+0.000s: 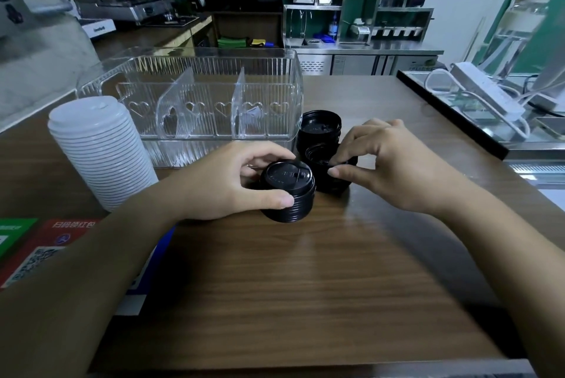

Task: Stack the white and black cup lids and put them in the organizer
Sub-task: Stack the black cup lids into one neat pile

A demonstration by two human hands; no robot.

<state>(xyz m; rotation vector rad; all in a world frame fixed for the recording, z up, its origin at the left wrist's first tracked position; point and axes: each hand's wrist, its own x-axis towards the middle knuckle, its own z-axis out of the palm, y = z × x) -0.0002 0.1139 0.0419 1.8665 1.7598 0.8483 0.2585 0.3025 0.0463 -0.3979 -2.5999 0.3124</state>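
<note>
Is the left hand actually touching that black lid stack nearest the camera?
Touching: the head view shows the left hand with thumb and fingers wrapped against the black lid stack.

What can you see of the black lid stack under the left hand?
The black lid stack is a short nested pile of glossy black plastic cup lids, ribbed rims showing down its side, the top lid domed with a sip tab. It stands upright on the wooden counter, in front of the clear organizer. The left hand grips it, thumb at its near side, fingers behind.
</note>
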